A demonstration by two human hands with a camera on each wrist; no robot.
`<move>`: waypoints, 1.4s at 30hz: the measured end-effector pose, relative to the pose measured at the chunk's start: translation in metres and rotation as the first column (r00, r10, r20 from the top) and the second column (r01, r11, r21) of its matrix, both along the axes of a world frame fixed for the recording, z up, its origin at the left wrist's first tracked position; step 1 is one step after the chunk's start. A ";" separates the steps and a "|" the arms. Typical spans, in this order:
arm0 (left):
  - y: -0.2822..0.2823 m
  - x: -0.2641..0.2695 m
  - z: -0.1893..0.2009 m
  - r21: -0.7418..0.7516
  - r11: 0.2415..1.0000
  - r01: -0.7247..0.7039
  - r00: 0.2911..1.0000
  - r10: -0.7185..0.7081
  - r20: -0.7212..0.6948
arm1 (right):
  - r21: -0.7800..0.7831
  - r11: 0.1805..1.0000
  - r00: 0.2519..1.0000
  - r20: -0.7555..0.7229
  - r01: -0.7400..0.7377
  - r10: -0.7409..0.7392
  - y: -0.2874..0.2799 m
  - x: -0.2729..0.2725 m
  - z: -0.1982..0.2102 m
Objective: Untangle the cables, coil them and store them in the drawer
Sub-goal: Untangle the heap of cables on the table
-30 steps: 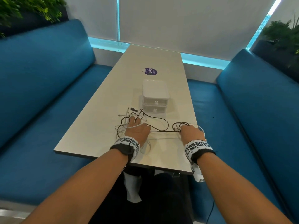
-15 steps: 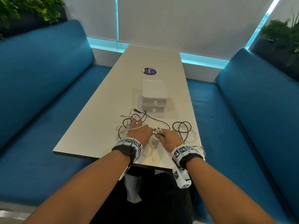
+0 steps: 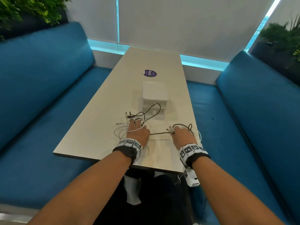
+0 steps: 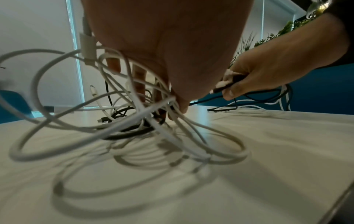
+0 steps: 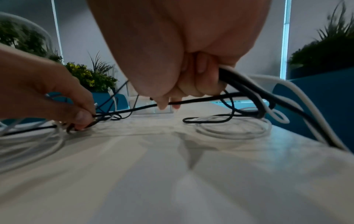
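On the table (image 3: 90, 135) a tangle of white cables (image 3: 120, 131) and black cables lies under my left hand (image 3: 138, 131). Its outer fingers reach straight down through the loops (image 4: 134, 128), while thumb and forefinger pinch the black cable (image 3: 159, 133). That cable runs taut to my right hand (image 3: 182, 134), which grips it (image 5: 201, 100) together with white connector ends. A black loop (image 3: 190, 127) and a white coil (image 5: 229, 133) lie by the right hand. The white drawer box (image 3: 155, 95) stands shut behind the tangle, and a black loop reaches its front.
A purple sticker (image 3: 150, 73) lies beyond the box. Blue benches (image 3: 40, 95) (image 3: 259, 111) flank the table on both sides. The near table edge (image 3: 113, 158) is just under my wrists. Plants stand behind both benches.
My right hand came in to the left hand, took the black cable and has pulled back to the right, drawing it taut. A black loop has sprung up toward the drawer box.
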State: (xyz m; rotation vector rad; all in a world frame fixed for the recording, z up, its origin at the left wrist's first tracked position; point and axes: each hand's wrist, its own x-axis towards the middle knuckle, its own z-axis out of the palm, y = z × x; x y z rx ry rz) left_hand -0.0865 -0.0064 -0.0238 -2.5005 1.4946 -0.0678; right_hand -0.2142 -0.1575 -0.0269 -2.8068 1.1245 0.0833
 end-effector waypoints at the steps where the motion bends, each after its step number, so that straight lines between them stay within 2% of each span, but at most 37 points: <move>1: 0.000 -0.001 0.000 0.012 1.000 0.006 1.000 -0.006 0.008 | 0.024 0.999 0.998 0.052 0.027 -0.028 0.002 0.001 -0.002; 6: -0.001 -0.006 0.001 0.014 0.999 0.044 0.999 -0.045 0.017 | 0.113 0.993 0.980 0.193 0.017 -0.039 0.018 0.008 -0.009; 11: -0.001 -0.015 0.001 0.029 0.996 0.085 0.996 -0.085 0.006 | 0.141 0.978 0.941 0.323 -0.151 0.098 0.033 0.017 -0.021; 14: 0.000 -0.017 0.001 0.031 0.995 0.095 0.996 -0.095 -0.001 | 0.144 0.965 0.930 0.327 -0.221 0.164 0.036 0.016 -0.025; 21: 0.002 -0.023 0.010 0.065 0.995 0.078 0.994 -0.082 0.073 | 0.114 0.967 0.914 0.367 -0.227 0.172 0.033 0.009 -0.022; 26: -0.001 -0.022 0.015 0.070 0.991 0.113 0.992 -0.117 0.048 | 0.238 0.937 0.948 0.250 -0.256 0.196 0.034 0.011 -0.015; 30: -0.001 -0.013 0.006 0.024 0.992 0.126 0.992 -0.127 0.013 | 0.324 0.918 0.962 0.218 -0.230 0.165 0.032 0.012 -0.011; 35: -0.001 0.005 -0.003 -0.012 0.997 0.077 0.997 -0.077 0.008 | 0.310 0.927 0.977 0.095 -0.212 0.191 0.016 0.004 -0.003; 38: 0.006 0.016 -0.007 -0.048 0.994 0.093 0.996 -0.093 0.004 | 0.286 0.950 0.992 0.063 -0.123 0.109 -0.006 -0.009 0.003; 42: 0.003 0.003 -0.012 -0.077 0.990 0.118 0.993 -0.118 0.008 | 0.161 0.986 0.999 0.018 -0.041 0.038 -0.013 -0.015 0.002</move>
